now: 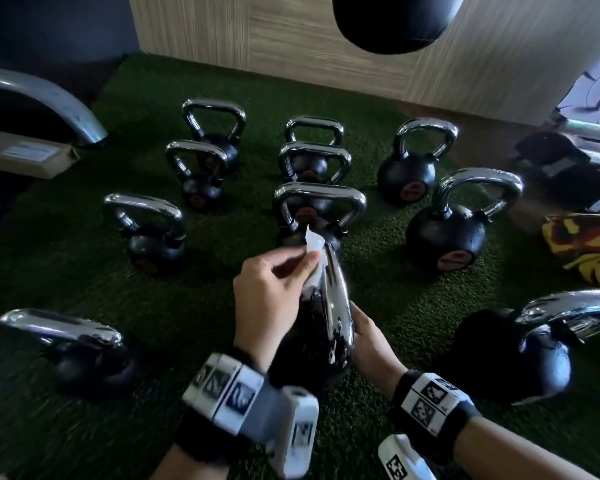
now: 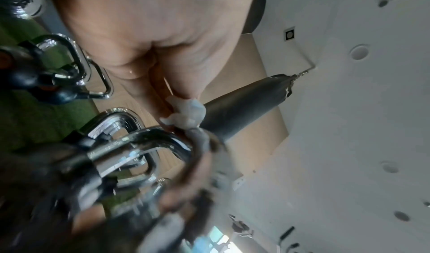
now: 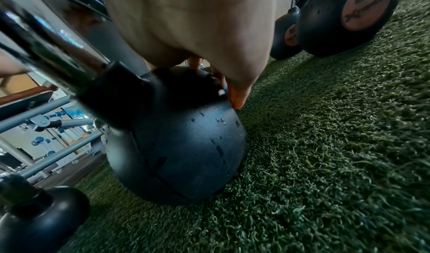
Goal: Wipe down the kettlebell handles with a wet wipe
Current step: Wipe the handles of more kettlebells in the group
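The left hand (image 1: 271, 289) pinched a white wipe (image 1: 313, 252) against the top of the chrome handle (image 1: 336, 306) of the nearest kettlebell (image 3: 177, 146), which stood on green turf (image 1: 66, 237) close in front of the person. The right hand (image 1: 369, 336) lay on the kettlebell's black body just below the handle, fingers bent over it, steadying it. Other kettlebells (image 1: 444, 230) stood in rows on the turf beyond.
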Demonstrator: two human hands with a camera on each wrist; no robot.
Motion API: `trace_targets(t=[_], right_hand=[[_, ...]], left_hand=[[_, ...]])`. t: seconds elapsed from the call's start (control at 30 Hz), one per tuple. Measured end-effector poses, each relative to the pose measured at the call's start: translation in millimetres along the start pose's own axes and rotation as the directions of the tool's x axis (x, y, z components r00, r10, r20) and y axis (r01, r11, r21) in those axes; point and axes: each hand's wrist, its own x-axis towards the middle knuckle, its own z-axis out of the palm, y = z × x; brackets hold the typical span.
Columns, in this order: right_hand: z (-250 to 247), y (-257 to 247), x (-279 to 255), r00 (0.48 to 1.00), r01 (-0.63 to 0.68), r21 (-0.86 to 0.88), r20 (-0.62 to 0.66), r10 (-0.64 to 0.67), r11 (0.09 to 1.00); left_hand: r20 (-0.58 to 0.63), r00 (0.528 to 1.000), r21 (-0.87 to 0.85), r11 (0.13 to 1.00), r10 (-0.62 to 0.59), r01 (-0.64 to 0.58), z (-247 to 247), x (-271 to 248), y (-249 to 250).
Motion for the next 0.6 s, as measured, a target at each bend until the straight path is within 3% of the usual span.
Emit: trace_targets(t=[0.1,0.27,0.4,0.6], right_hand=[[0.7,4.4,1.2,1.000,0.007,-0.017,0.001,-0.007,1.000],[1.6,4.5,1.1,1.000,0.022,-0.007,-0.015,-0.022,1.000],[1.9,7.4,2.4,1.000,0.011,-0.014,0.000,-0.011,1.000],[0.5,8.4,2.6,0.999,0.032,-0.067,0.001,-0.032,0.997]], left_hand=[[0.050,0.999,-0.056,0.998,-0.021,0.024,-7.8,-28.7,3.3],[0.063,0.987,-0.272,0.949,-0.147,0.158,-4.4,-25.4,-0.7],[0.194,0.963,-0.337,0.909,-0.187,0.245,-14.9,-60.3,-3.6],[0.311,0.943,-0.306,0.926,-0.122,0.221,-34.9,-80.2,0.5]])
